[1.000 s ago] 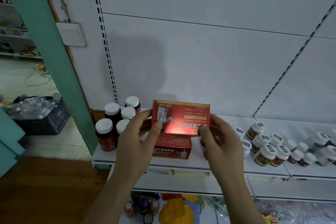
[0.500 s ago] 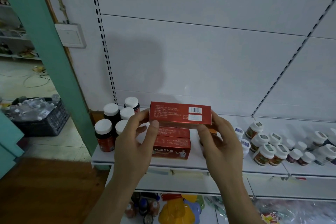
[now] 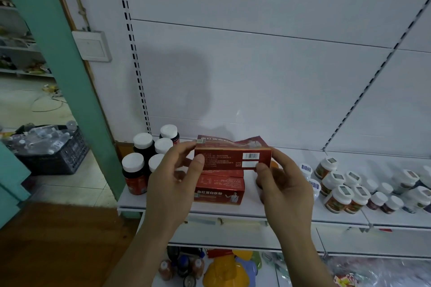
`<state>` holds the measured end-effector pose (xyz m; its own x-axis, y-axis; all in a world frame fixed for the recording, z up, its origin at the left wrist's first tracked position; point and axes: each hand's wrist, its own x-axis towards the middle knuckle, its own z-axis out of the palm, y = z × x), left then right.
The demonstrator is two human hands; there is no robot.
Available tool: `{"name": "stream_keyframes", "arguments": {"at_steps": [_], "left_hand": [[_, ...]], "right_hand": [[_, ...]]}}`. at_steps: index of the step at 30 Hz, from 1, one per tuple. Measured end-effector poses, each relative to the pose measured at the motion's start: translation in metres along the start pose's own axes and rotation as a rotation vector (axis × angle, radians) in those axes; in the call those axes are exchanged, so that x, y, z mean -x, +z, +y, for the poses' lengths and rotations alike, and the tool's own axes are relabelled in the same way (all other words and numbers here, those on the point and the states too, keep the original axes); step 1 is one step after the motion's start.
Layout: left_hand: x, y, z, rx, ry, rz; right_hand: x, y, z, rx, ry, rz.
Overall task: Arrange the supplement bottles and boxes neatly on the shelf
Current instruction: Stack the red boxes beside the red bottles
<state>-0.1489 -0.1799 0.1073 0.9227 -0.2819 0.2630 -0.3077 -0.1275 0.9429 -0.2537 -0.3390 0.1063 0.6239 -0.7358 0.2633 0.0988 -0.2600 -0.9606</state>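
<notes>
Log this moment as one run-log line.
step: placing box | left hand: grips red box | right hand: grips it | box: above stacked boxes on shelf

Bare white shelf (image 3: 275,211) strip runs along the front edge, lower centre of frame. Dark bottles with white caps (image 3: 149,158) crowd the shelf's left end. Stacked red boxes (image 3: 219,187) stand mid-shelf; another red box (image 3: 233,158), held between left hand (image 3: 172,184) and right hand (image 3: 284,191), hangs above them. Small white-lidded jars (image 3: 345,191) crowd the right side. Clear shelf surface lies between boxes and jars, partly behind the right hand. White back panel (image 3: 256,77) closes off the rear; open air above all stock.
</notes>
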Motion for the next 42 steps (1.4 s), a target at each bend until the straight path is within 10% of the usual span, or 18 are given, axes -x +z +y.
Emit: {"name": "stream_keyframes", "arguments": {"at_steps": [16,33,42], "left_hand": [[0.002,0.006,-0.002,0.087,-0.034,0.033],[-0.005,0.019,-0.022,0.443,-0.255,-0.059],[0.013,0.02,0.011,0.142,0.149,0.072]], "right_hand": [[0.008,0.011,-0.017,-0.24,0.106,0.014],[0.02,0.03,-0.019,-0.2,-0.175,0.119],[0.007,0.024,0.013,-0.002,0.132,-0.047]]}}
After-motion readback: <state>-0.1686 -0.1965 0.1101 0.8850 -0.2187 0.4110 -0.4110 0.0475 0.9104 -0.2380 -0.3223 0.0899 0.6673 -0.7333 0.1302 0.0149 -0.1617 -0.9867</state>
